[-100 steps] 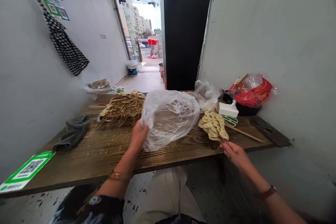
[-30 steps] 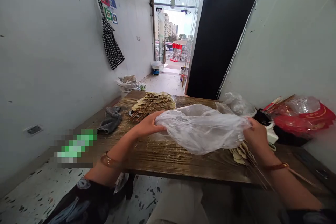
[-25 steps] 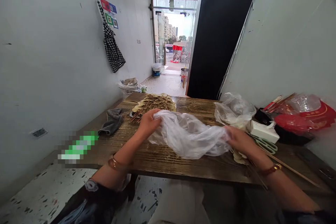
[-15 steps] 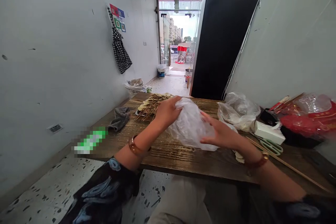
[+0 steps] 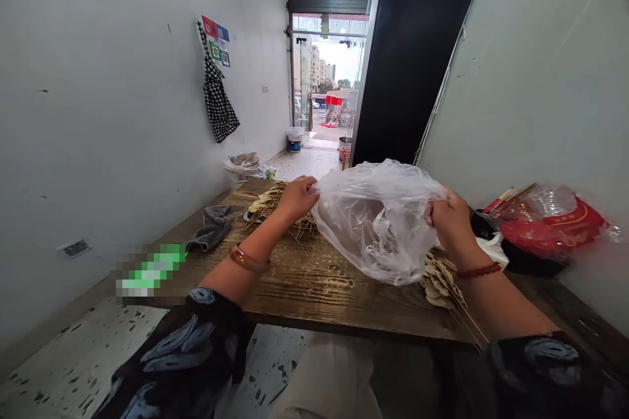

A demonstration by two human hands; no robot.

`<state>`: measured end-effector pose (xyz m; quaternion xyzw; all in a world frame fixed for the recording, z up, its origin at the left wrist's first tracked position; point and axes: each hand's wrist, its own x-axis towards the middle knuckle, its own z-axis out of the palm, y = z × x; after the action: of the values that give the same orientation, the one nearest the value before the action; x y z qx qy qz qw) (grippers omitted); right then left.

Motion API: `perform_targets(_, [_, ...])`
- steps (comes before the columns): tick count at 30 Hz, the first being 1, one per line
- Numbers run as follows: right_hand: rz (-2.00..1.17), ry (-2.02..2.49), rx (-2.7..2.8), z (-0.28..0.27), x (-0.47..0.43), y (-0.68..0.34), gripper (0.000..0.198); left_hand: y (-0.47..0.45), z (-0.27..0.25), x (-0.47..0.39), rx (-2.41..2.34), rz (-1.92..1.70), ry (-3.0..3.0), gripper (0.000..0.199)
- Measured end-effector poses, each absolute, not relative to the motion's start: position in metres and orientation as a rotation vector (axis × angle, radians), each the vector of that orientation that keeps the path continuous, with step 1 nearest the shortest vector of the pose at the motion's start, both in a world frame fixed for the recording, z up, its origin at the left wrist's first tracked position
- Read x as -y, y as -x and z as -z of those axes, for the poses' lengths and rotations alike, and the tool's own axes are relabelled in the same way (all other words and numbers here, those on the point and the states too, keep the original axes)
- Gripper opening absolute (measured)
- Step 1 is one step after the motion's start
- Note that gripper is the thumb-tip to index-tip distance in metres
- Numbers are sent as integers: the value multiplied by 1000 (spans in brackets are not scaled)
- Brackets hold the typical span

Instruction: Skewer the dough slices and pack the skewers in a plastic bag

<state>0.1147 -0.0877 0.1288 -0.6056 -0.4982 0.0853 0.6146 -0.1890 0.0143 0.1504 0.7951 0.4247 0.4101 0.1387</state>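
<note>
A clear plastic bag [image 5: 378, 222] is stretched wide above the wooden table [image 5: 314, 288]. My left hand [image 5: 299, 198] pinches its left rim, and my right hand [image 5: 449, 216] has its fingers closed round the right rim. Behind my left forearm lies a pile of skewers [image 5: 268, 201] with pale slices threaded on thin sticks. More skewers of the same kind [image 5: 439, 283] lie below my right hand, their sticks pointing toward me. The bag hides part of the tabletop behind it.
A grey cloth [image 5: 210, 228] lies at the table's left side, near a blurred green patch [image 5: 154, 268]. To the right are red plastic packaging [image 5: 555, 229] and a white tissue pack [image 5: 491, 249], partly hidden by my arm. A lined bin [image 5: 243, 163] stands beyond the table.
My hands have moved apart, and the bunched bag is now spread open between them. My right hand, loose before, has closed on the rim. The skewers on the right have come into view.
</note>
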Motion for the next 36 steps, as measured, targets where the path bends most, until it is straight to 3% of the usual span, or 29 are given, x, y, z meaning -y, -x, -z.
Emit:
perform_targets(4, [-174, 1477, 1090, -121, 85, -118, 35, 180, -136, -20, -985, -1347, -1731, 10])
perform_targets(10, [383, 2038, 1494, -96, 98, -138, 35, 196, -142, -31, -1231, -1593, -2090, 15])
perform_targets(13, [467, 2226, 1609, -89, 102, -148, 38, 208, -137, -35, -1356, -1464, -2227, 21])
perform_targets(16, [411, 2289, 1512, -94, 104, -156, 36, 219, -129, -31, -1372, -1065, -2355, 25])
perform_targets(19, [434, 2275, 1522, -106, 104, -156, 35, 225, -133, -15, -1163, -732, -2470, 55])
perform_targets(21, [476, 2233, 1618, -114, 103, -146, 35, 220, -142, 2, -985, -689, -2543, 80])
perform_targets(26, [567, 2095, 1826, -132, 94, -100, 32, 166, -144, 46, -938, -750, -2784, 87])
perform_targets(28, [594, 2027, 1868, -139, 93, -85, 32, 146, -132, 50, -1101, -670, -2830, 79])
perform_targets(31, [570, 1869, 1931, -142, 97, -81, 39, 140, -117, 34, -1336, -678, -2722, 41])
perform_targets(36, [248, 1791, 1911, -110, 100, -106, 74, 170, -119, -10, -1282, -1088, -2249, 23])
